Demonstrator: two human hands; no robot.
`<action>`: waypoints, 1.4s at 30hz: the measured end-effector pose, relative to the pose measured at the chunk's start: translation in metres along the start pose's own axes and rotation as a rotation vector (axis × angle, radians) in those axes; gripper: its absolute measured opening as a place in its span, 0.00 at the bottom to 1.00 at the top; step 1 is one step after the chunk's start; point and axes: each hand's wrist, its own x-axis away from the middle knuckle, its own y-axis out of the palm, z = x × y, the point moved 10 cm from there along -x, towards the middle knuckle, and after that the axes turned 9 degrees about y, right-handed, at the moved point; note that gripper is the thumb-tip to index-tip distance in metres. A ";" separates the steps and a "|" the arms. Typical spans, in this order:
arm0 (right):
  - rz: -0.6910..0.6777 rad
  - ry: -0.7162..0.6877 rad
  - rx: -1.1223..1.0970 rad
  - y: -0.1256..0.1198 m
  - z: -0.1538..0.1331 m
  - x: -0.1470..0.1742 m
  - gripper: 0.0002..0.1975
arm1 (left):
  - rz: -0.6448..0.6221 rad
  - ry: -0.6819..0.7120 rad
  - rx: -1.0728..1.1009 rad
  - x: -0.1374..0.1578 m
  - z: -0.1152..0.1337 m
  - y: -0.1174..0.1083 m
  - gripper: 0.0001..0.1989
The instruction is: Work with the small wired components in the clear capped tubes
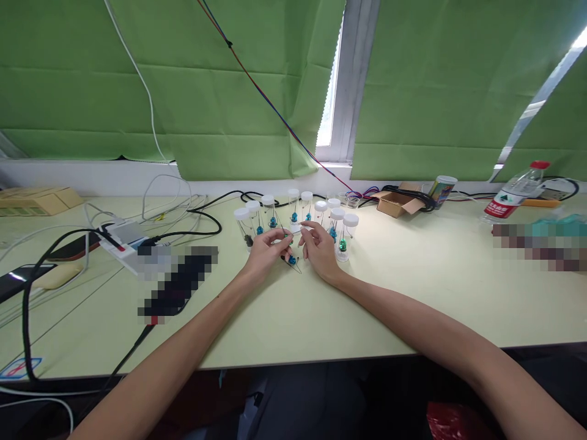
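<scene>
My left hand (pixel 269 249) is closed in a pinch, with bits of a small green part (pixel 290 242) showing at its fingertips. Facing it, my right hand (pixel 320 247) has its fingers curled in, thumb near index; whatever they hold is too small to make out. Beyond the fingertips is a white round cap (pixel 296 228). Below them, a small blue part (pixel 292 260) with thin wire lies on the table. Several clear vials with white lids stand around my hands, including one with a green part inside (pixel 350 232) by my right hand and another (pixel 243 226) by my left.
A power strip (pixel 123 241) with tangled cables and a blurred dark object (pixel 178 284) lie left. An open cardboard box (pixel 398 203), a printed canister (pixel 443 190) and a water bottle (pixel 511 197) stand right. Another person's blurred arm (pixel 541 244) rests at the right edge.
</scene>
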 end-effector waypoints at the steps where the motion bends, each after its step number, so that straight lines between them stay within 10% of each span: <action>1: 0.006 0.002 -0.001 0.000 0.000 0.000 0.16 | -0.003 0.008 -0.020 0.000 0.002 0.000 0.16; 25: 0.064 0.046 0.138 -0.004 -0.002 0.004 0.18 | 0.020 0.101 -0.232 0.004 0.019 -0.001 0.16; 42: -0.028 0.024 0.067 0.003 -0.001 0.004 0.19 | 0.073 -0.041 0.027 0.000 -0.003 -0.006 0.17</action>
